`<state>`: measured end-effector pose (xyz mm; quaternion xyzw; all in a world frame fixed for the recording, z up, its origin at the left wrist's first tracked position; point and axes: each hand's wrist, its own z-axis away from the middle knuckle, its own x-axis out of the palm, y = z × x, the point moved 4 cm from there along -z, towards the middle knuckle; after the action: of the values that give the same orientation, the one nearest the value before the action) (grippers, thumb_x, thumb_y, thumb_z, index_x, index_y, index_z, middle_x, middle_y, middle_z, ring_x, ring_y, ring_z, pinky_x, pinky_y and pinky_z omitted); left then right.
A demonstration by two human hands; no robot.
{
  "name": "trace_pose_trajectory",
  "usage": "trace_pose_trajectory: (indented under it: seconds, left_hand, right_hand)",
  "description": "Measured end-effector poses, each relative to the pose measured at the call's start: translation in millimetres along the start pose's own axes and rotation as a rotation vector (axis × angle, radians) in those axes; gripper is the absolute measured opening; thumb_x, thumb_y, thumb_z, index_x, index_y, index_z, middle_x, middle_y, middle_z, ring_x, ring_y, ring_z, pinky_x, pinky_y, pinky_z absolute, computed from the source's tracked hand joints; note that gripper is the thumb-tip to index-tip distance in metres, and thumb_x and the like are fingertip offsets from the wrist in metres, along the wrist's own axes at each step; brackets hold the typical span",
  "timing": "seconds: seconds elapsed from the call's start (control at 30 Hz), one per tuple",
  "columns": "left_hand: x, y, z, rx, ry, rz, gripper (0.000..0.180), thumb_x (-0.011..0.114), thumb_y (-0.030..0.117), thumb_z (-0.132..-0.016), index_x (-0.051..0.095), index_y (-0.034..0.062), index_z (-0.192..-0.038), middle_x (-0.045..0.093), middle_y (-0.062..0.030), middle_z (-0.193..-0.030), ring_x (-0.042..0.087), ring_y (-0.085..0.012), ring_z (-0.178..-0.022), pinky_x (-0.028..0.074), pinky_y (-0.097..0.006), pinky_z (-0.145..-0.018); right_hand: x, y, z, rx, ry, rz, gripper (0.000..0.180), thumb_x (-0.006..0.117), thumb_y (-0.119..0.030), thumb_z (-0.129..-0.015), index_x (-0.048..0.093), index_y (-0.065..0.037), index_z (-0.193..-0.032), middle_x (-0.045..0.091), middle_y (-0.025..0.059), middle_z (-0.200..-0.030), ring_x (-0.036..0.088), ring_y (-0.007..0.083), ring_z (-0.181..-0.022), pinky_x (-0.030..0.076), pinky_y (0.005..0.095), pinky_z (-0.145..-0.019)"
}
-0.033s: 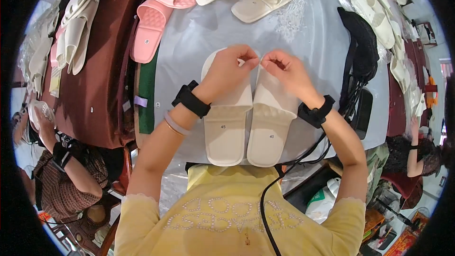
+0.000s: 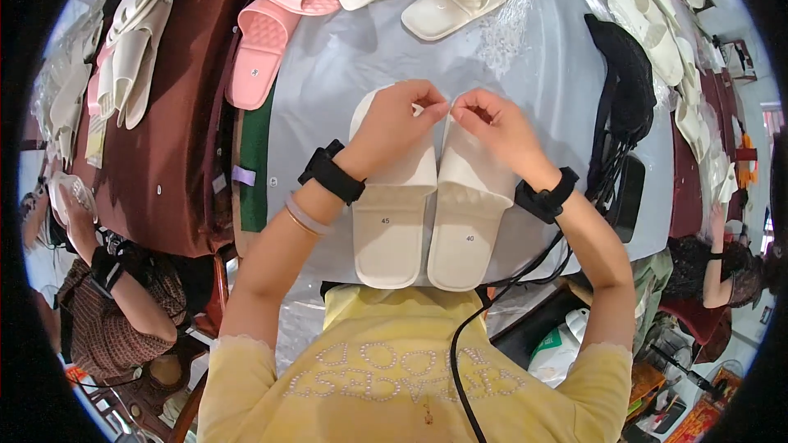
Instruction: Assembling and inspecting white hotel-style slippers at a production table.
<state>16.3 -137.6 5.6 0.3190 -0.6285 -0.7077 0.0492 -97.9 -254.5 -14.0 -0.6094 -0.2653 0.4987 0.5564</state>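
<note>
Two cream slippers lie side by side in front of me, toes pointing away: a left slipper point(image 2: 387, 250) and a right slipper point(image 2: 465, 254). Above the left one's toe is my left hand point(image 2: 400, 121), its thumb and forefinger pinched together. My right hand point(image 2: 499, 127) makes the same kind of pinch over the toe of the right one. The fingertips of both hands almost meet at the gap between the slippers. Whatever they pinch, if anything, is too small to make out. Both slippers rest on a grey-covered table point(image 2: 320, 66).
Pink slippers point(image 2: 256, 57) and a cream slipper point(image 2: 456, 0) lie at the far side, beside crumpled clear plastic point(image 2: 519, 16). To the right are a black pouch point(image 2: 625, 74) and black cables point(image 2: 542, 258). Co-workers sit at left point(image 2: 131, 295) and right point(image 2: 718, 271).
</note>
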Motion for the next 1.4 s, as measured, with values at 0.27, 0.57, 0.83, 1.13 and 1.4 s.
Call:
trace_pose_trajectory:
  seconds: [0.27,0.57,0.83,1.13,1.4]
  left_hand:
    - [3.2,-10.5,6.9,-0.159,-0.209,0.138,0.020,0.062,0.018,-0.078,0.060,-0.0018,-0.080,0.060,-0.0062,-0.069,0.054,-0.0137,-0.065,0.044,-0.027,-0.063]
    - [-8.7,-24.9,6.5,-0.282,0.022,0.323,0.018,0.057,0.017,-0.080,0.060,-0.0017,-0.081,0.060,-0.0078,-0.071,0.056,-0.0169,-0.065,0.045,-0.029,-0.062]
    - [-0.5,-20.3,9.4,0.033,0.091,-0.265,0.024,0.057,0.015,-0.081,0.062,0.0031,-0.101,0.061,-0.0112,-0.083,0.058,-0.0238,-0.073,0.045,-0.029,-0.066]
    - [-16.1,26.4,59.3,-0.082,0.080,0.070,0.022,0.057,0.017,-0.085,0.063,0.0047,-0.102,0.064,-0.0067,-0.093,0.058,-0.0124,-0.078,0.047,-0.025,-0.069]
    - [11.7,33.4,44.9,0.233,0.042,-0.182,0.031,0.060,0.017,-0.081,0.057,0.0012,-0.107,0.061,-0.0115,-0.103,0.056,-0.0240,-0.098,0.045,-0.033,-0.081]
  right_hand:
    - [10.6,-2.9,14.5,-0.032,0.004,0.018,0.009,0.055,-0.012,-0.087,0.056,-0.004,-0.091,0.052,-0.0061,-0.079,0.043,0.0022,-0.070,0.037,0.0185,-0.060]
    - [-50.1,-24.2,-11.1,-0.225,0.103,0.360,0.010,0.060,-0.010,-0.081,0.061,-0.005,-0.089,0.061,0.0054,-0.082,0.057,0.0167,-0.067,0.045,0.0282,-0.059]
    - [-49.8,-7.7,-64.7,-0.572,0.210,1.160,0.018,0.061,-0.006,-0.070,0.064,-0.013,-0.086,0.054,0.0028,-0.085,0.054,0.0205,-0.086,0.040,0.0333,-0.070]
    - [-18.6,-55.0,-19.9,-0.751,0.191,0.943,0.011,0.063,-0.008,-0.067,0.064,-0.014,-0.077,0.054,0.0017,-0.095,0.052,0.0187,-0.084,0.035,0.0339,-0.068]
    - [-38.7,-38.6,-8.8,-0.451,0.176,0.863,0.008,0.064,-0.011,-0.071,0.064,-0.011,-0.079,0.059,0.0029,-0.089,0.057,0.0209,-0.075,0.040,0.0315,-0.068]
